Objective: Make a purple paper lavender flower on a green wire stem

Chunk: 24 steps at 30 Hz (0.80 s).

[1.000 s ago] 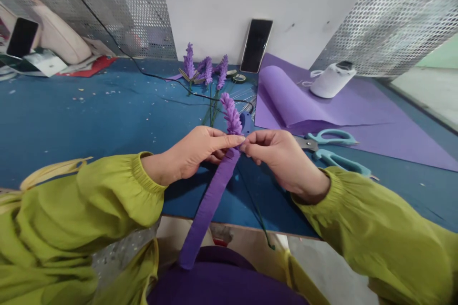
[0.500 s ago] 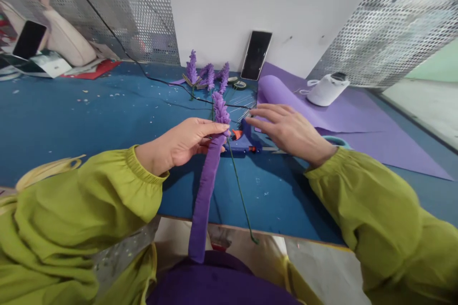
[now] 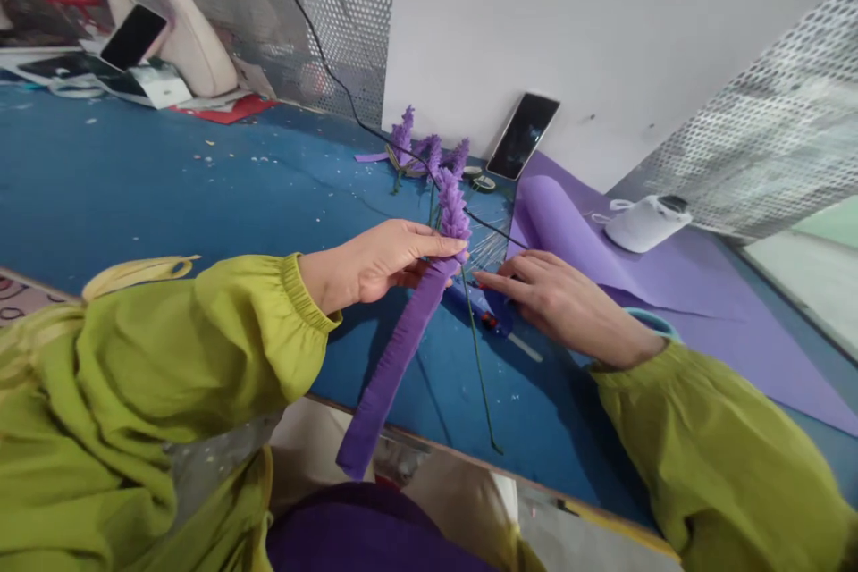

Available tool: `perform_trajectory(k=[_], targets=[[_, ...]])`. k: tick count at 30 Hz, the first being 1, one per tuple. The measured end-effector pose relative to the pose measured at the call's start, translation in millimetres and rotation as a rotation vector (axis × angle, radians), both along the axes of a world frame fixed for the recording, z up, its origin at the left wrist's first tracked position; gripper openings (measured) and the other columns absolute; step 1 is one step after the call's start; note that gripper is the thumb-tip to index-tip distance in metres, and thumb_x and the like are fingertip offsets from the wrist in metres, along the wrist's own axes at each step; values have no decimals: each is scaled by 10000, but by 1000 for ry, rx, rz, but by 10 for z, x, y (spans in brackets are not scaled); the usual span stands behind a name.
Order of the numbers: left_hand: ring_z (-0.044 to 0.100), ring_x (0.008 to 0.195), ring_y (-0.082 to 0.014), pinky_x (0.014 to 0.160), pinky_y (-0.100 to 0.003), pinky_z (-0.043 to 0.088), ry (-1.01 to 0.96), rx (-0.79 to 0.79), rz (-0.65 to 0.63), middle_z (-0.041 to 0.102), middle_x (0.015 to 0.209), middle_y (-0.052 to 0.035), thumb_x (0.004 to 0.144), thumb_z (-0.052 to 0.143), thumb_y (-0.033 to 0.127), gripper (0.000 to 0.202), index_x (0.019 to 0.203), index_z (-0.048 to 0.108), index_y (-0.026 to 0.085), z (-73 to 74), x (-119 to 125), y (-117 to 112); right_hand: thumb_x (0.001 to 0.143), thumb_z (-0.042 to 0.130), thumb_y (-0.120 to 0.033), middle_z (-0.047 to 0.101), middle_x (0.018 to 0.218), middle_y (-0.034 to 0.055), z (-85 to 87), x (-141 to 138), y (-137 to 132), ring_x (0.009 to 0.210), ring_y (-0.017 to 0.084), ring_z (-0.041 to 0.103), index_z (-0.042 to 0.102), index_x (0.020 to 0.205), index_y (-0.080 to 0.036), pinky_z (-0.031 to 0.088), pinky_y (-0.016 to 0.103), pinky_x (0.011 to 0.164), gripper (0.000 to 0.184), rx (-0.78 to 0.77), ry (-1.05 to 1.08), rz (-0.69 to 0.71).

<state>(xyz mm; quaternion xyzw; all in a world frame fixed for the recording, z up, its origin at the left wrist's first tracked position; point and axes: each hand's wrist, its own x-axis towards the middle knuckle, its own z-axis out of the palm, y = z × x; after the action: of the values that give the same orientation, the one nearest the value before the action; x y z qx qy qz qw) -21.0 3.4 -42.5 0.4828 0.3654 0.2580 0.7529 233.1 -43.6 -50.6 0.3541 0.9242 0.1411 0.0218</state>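
Observation:
My left hand [image 3: 382,264] pinches a purple paper lavender flower [image 3: 453,207] where its fringed head meets a long purple strip [image 3: 395,357] that hangs down past the table edge. A thin green wire stem [image 3: 477,357] trails down from the flower. My right hand [image 3: 559,304] lies low on the blue table with fingers stretched over a small blue tool [image 3: 488,313] with a red part; whether it grips the tool is hidden. Both sleeves are yellow-green.
Finished purple flowers [image 3: 429,152] lie at the back near a leaning phone [image 3: 523,136]. A purple paper roll [image 3: 563,228] and sheet spread at the right, with a white device [image 3: 642,223]. A black cable [image 3: 335,80] crosses the blue table [image 3: 167,188].
My right hand let go of the flower, reached right, then came down onto the small blue tool. The left hand keeps holding the flower. The view has swung left.

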Motion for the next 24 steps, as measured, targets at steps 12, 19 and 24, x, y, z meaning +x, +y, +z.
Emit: perform_trajectory(k=[12, 19, 24], targets=[[664, 613, -149, 605, -272, 489, 35, 4, 109, 644, 665, 13, 661, 839, 318, 301, 806, 650, 135, 1, 23, 31, 919, 500, -264, 652, 1056, 89, 5, 145, -62, 870, 202, 646, 538, 1198, -190, 500, 302, 754, 291, -106, 440, -115], [673, 591, -146, 593, -266, 501, 68, 25, 151, 648, 667, 13, 717, 801, 292, 233, 782, 643, 134, -10, 37, 16, 781, 711, -459, 694, 855, 41, 44, 79, -231, 722, 180, 621, 625, 1014, -192, 507, 281, 665, 364, -472, 1082, -477], [663, 596, -128, 577, -245, 484, 77, 48, 142, 681, 719, -9, 710, 805, 324, 242, 785, 680, 132, -45, 38, 51, 753, 716, -532, 587, 693, -19, 56, -63, -366, 606, 135, 506, 620, 948, -206, 424, 261, 554, 392, -488, 1018, -354]])
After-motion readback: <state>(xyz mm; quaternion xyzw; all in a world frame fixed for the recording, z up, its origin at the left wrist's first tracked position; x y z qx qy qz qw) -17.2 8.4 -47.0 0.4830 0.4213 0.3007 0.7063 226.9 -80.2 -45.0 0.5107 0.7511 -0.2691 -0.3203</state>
